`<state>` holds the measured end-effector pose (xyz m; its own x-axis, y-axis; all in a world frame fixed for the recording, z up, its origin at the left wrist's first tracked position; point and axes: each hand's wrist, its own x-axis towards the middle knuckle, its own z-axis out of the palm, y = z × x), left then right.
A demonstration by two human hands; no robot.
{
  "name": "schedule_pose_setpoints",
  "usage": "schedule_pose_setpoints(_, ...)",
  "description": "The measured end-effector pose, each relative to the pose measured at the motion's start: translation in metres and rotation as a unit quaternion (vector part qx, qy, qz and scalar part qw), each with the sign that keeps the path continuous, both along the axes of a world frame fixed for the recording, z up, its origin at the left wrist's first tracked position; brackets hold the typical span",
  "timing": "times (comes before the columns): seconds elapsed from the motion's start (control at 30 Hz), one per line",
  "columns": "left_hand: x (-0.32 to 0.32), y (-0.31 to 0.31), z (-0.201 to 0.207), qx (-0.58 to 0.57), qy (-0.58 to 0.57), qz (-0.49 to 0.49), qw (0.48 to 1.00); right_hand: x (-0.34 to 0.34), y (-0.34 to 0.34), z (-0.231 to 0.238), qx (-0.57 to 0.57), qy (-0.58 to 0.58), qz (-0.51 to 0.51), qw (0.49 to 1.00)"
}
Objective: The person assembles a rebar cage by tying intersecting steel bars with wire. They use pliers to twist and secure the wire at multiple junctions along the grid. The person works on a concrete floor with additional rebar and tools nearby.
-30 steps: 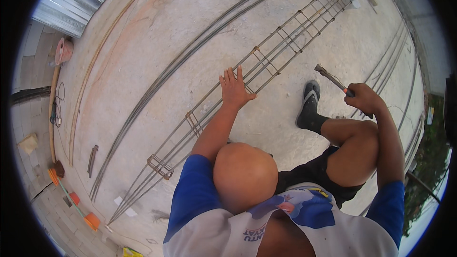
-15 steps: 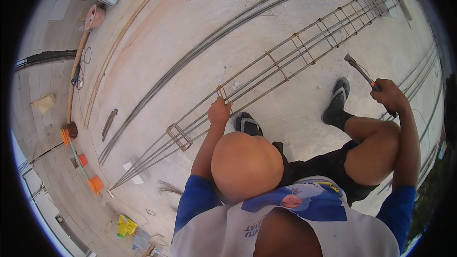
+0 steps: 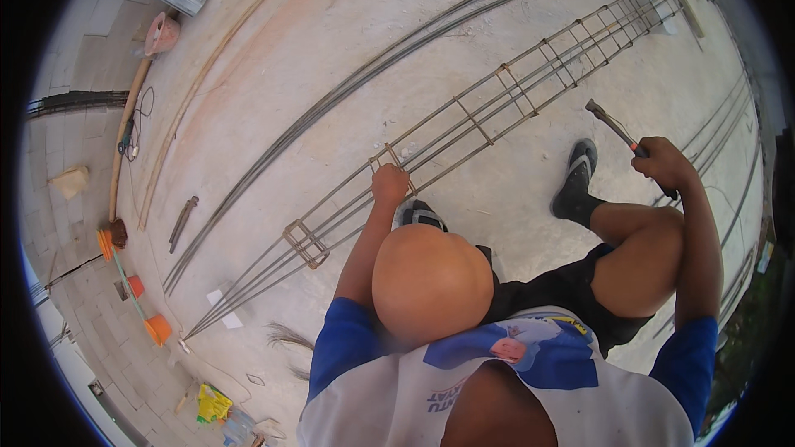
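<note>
A long cage of steel rebar (image 3: pixel 476 122) stretches across the concrete floor from lower left to upper right. My left hand (image 3: pixel 390 183) is closed on a square stirrup (image 3: pixel 392 154) where it meets the long bars, beside my left foot. Another group of stirrups (image 3: pixel 305 243) sits around the bars closer to their left end. Out to the right, my right hand (image 3: pixel 662 167) grips a hammer (image 3: pixel 617 128) by its black and orange handle. The hammer's head points up and left, held apart from the cage.
Loose long rebars (image 3: pixel 331 99) lie beyond the cage, and more bars (image 3: pixel 720 136) lie at the right. A short bundle of metal pieces (image 3: pixel 183 223) rests at the left. A block (image 3: pixel 649 11) is under the cage's far end. Tie wires (image 3: pixel 290 336) lie near my left elbow.
The view has shifted slightly, so most things sit a little further left. My left hand still holds the stirrup at the cage, and my right hand still holds the hammer raised.
</note>
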<state>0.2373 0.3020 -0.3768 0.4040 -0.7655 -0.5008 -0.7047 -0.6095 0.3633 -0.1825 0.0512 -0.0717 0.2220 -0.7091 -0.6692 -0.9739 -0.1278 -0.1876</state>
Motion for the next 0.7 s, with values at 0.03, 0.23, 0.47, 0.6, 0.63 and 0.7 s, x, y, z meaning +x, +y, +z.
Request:
schedule_pose_setpoints(0.03, -0.001, -0.006, -0.002, -0.015, 0.048, 0.017, 0.999, -0.002, -0.001, -0.001, 0.003, 0.006, 0.0, 1.0)
schedule_pose_setpoints(0.23, -0.021, -0.052, 0.002, -0.002, 0.241, 0.144, 0.96, -0.005, -0.002, -0.001, 0.016, 0.012, -0.01, 1.0)
schedule_pose_setpoints(0.47, -0.04, -0.061, 0.007, -0.022, 0.313, 0.266, 0.911, -0.01, -0.003, -0.003, 0.028, 0.025, -0.01, 0.999)
schedule_pose_setpoints(0.6, -0.039, -0.065, 0.008, 0.001, 0.285, 0.234, 0.93, -0.008, -0.004, -0.003, 0.032, 0.032, -0.015, 0.999)
schedule_pose_setpoints(0.63, -0.04, -0.067, 0.011, 0.008, 0.274, 0.224, 0.935, -0.008, -0.003, -0.002, 0.03, 0.028, -0.014, 0.999)
schedule_pose_setpoints(0.7, -0.026, -0.056, -0.021, 0.012, 0.175, 0.047, 0.983, -0.005, -0.005, -0.001, 0.031, 0.018, -0.006, 0.999)
